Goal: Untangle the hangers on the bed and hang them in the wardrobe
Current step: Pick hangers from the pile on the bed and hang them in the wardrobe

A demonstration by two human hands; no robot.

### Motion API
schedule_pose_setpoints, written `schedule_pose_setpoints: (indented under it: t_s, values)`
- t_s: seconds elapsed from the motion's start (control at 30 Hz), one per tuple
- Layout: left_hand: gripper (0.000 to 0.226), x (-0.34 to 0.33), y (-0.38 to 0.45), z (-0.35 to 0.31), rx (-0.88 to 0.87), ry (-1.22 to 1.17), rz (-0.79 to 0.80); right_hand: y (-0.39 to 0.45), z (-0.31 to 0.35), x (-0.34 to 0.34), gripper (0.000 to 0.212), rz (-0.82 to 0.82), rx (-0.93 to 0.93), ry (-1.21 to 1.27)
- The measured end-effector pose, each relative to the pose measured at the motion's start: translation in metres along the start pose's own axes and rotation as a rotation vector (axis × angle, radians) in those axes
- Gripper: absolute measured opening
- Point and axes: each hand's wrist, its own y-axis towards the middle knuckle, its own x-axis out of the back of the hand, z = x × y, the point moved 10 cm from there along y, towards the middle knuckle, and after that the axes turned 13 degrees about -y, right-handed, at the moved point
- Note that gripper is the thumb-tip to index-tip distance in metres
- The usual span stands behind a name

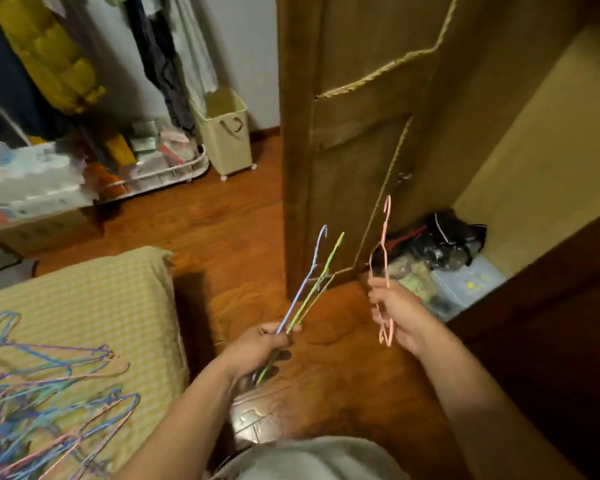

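Observation:
My left hand [260,344] grips a blue hanger [305,282] and a green hanger [321,278] together, hooks pointing up toward the wardrobe. My right hand [400,315] holds a pink hanger [386,237] upright, hook on top, in front of the open wardrobe [534,150]. The wardrobe door [354,133] stands open just beyond both hands. A tangled pile of hangers [49,403] in blue, purple and pink lies on the yellow checked bed [94,299] at the lower left.
A black bag [444,240] and a clear plastic box [465,285] sit on the wardrobe floor. A cream laundry basket [227,133] on wheels, a white wire rack [160,174] of items and hanging clothes stand by the far wall. Wooden floor [222,220] lies between.

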Motion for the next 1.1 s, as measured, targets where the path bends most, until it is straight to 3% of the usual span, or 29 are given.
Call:
schedule_pose_setpoints:
  t_s: [0.1, 0.27, 0.5, 0.73, 1.0, 1.1]
  values:
    - [0.047, -0.077, 0.014, -0.023, -0.004, -0.029, 0.148, -0.013, -0.023, 0.066, 0.044, -0.073, 0.014, 0.111]
    - [0.029, -0.189, 0.023, -0.119, -0.089, 0.060, 0.284, -0.044, -0.007, 0.168, 0.031, -0.209, 0.089, 0.227]
    - [0.029, -0.318, 0.002, -0.337, -0.339, 0.327, 0.379, -0.078, 0.129, 0.312, 0.024, -0.547, 0.326, 0.243]
    - [0.030, -0.374, 0.031, -0.458, -0.388, 0.386, 0.440, -0.055, 0.229, 0.382, 0.035, -0.817, 0.413, 0.137]
    - [0.029, -0.411, 0.090, -0.534, -0.317, 0.245, 0.545, 0.003, 0.294, 0.433, 0.023, -0.969, 0.343, 0.160]
    - [0.039, -0.423, 0.109, -0.551, -0.296, 0.218, 0.542, 0.016, 0.332, 0.469, 0.023, -1.036, 0.351, 0.110]
